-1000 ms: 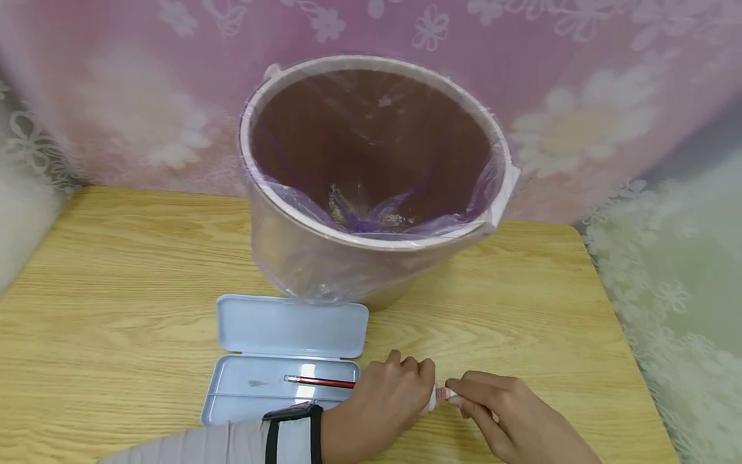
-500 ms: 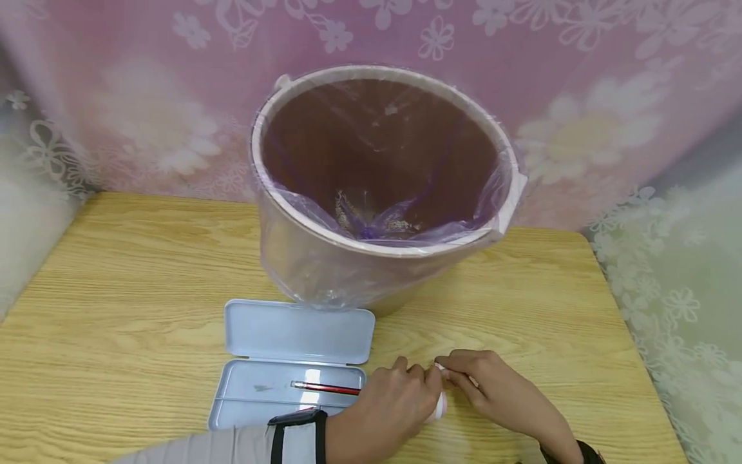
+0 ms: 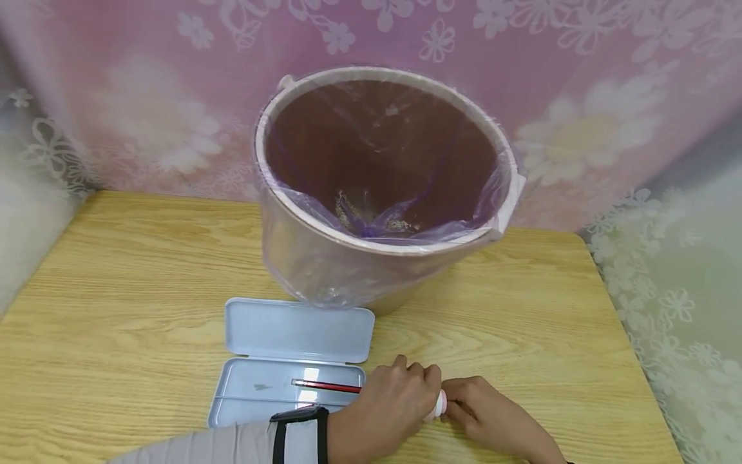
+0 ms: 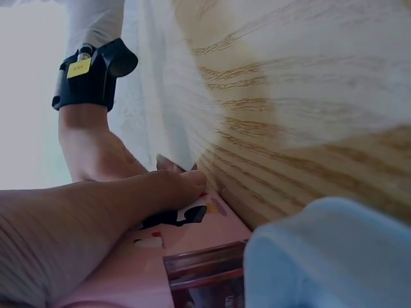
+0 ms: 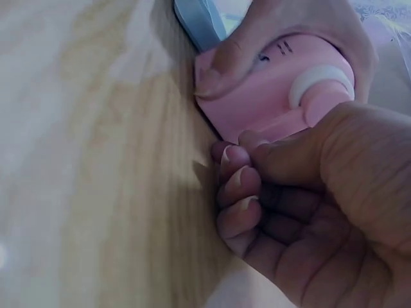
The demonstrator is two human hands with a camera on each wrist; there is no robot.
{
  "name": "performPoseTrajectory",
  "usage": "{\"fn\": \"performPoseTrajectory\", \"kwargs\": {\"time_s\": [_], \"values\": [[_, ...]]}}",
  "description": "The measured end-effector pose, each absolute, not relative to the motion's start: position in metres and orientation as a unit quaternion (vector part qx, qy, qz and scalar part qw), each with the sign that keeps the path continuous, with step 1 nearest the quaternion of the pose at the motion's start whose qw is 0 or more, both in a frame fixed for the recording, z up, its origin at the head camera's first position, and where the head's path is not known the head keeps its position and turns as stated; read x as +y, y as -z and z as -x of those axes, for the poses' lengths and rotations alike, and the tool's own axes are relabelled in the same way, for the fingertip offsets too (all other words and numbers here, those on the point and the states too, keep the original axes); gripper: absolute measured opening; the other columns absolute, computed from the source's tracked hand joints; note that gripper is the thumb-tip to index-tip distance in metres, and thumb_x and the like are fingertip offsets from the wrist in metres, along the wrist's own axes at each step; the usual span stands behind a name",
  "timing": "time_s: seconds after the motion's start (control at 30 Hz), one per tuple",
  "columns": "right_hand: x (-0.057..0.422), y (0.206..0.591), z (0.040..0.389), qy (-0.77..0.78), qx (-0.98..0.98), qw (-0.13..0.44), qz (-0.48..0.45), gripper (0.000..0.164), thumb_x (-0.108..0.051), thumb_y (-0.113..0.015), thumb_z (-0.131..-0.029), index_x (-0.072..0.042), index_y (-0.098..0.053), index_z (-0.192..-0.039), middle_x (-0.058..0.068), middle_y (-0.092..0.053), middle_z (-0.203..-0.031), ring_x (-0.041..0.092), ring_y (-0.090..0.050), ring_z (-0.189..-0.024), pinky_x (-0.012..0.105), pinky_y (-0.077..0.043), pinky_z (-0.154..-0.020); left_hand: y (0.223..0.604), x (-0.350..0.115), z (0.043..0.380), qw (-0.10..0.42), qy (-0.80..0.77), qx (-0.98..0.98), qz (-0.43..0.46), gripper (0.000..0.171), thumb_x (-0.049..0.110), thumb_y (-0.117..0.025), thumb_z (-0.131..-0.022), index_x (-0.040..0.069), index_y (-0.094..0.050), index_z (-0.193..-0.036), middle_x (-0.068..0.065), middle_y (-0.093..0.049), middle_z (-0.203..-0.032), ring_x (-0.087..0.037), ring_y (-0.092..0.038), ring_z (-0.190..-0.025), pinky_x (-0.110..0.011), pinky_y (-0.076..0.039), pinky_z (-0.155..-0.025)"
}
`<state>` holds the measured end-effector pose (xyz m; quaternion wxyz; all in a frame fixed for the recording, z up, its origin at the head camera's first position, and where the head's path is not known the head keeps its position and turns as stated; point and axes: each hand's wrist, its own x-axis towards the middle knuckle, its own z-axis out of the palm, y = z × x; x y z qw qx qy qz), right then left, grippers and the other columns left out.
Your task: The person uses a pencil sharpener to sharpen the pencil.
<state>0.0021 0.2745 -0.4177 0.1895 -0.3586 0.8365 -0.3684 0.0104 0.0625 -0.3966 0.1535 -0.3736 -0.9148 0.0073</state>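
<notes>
My left hand (image 3: 400,396) grips the body of a pink crank pencil sharpener (image 5: 241,102) and presses it against the table. The thumb (image 4: 157,192) lies over its printed side, above a clear drawer (image 4: 209,273). With curled fingers, my right hand (image 3: 493,415) holds the pink crank handle (image 5: 292,124), which joins a white ring on the sharpener's end. A red pencil (image 3: 327,385) with an eraser end shows over the pale blue pencil case (image 3: 298,332), and its other end is hidden behind my left hand. The case lies open left of the sharpener.
A large bucket (image 3: 377,246) lined with a thin purple-tinted bag stands on the wooden table (image 3: 139,290) just behind the case lid. Some pale bits (image 3: 400,225) lie inside it. A flowered pink curtain (image 3: 174,96) hangs behind the table.
My right hand has moved with the crank, from right of the sharpener up to its far side, then back down close to its end. My left hand keeps its grip.
</notes>
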Motion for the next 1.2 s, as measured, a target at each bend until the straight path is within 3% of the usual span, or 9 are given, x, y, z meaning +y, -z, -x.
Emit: {"fn": "performPoseTrajectory", "kwargs": {"time_s": [0.27,0.4,0.73,0.9,1.0,1.2], "values": [[0.276,0.413,-0.018,0.366,0.835,0.242,0.332,0.016,-0.015,-0.057,-0.103,-0.018,-0.072,-0.098,-0.021,-0.050,-0.078,-0.012,-0.042,-0.068,0.014,-0.046,-0.059,0.396,0.064,-0.012,0.141,-0.015,-0.920,0.366,0.036,0.036,-0.079,-0.083,0.021,-0.047,-0.076,0.010,-0.039,-0.056,-0.003,-0.033,-0.050,-0.017,-0.020,-0.039],[0.276,0.409,-0.023,0.354,0.834,0.253,0.338,0.020,-0.018,-0.056,-0.104,-0.018,-0.070,-0.090,-0.021,-0.046,-0.076,-0.013,-0.039,-0.067,0.014,-0.044,-0.057,0.395,0.065,-0.012,0.132,-0.008,-0.921,0.367,0.035,0.036,-0.079,-0.084,0.021,-0.049,-0.077,0.010,-0.040,-0.056,-0.003,-0.032,-0.051,-0.017,-0.020,-0.040],[0.278,0.395,-0.035,0.351,0.813,0.188,0.424,0.017,-0.003,-0.057,-0.101,-0.016,-0.062,-0.092,-0.012,-0.049,-0.069,-0.016,-0.036,-0.071,0.004,-0.037,-0.058,0.395,0.064,-0.011,0.137,-0.003,-0.920,0.368,0.034,0.032,-0.077,-0.086,0.020,-0.047,-0.075,0.010,-0.036,-0.055,-0.003,-0.029,-0.051,-0.017,-0.018,-0.039],[0.283,0.372,-0.032,0.339,0.825,0.107,0.440,0.020,0.003,-0.065,-0.094,-0.009,-0.070,-0.109,-0.012,-0.054,-0.075,-0.016,-0.039,-0.072,0.000,-0.036,-0.061,0.396,0.064,-0.011,0.162,0.000,-0.919,0.359,0.037,0.030,-0.077,-0.085,0.020,-0.044,-0.072,0.009,-0.036,-0.054,-0.003,-0.030,-0.051,-0.018,-0.018,-0.039],[0.284,0.359,-0.026,0.322,0.840,0.098,0.425,0.026,0.002,-0.065,-0.094,-0.011,-0.070,-0.116,-0.015,-0.056,-0.081,-0.014,-0.042,-0.074,0.001,-0.037,-0.064,0.397,0.063,-0.011,0.163,0.006,-0.920,0.357,0.038,0.030,-0.078,-0.084,0.020,-0.044,-0.071,0.009,-0.036,-0.054,-0.003,-0.029,-0.051,-0.017,-0.018,-0.039],[0.280,0.350,-0.012,0.288,0.869,0.070,0.396,0.025,0.002,-0.064,-0.095,-0.014,-0.069,-0.113,-0.014,-0.062,-0.089,-0.011,-0.049,-0.076,0.006,-0.041,-0.065,0.400,0.064,-0.011,0.204,0.033,-0.910,0.359,0.044,0.041,-0.063,-0.099,0.021,-0.040,-0.068,0.009,-0.032,-0.052,-0.004,-0.024,-0.049,-0.019,-0.011,-0.042]]}}
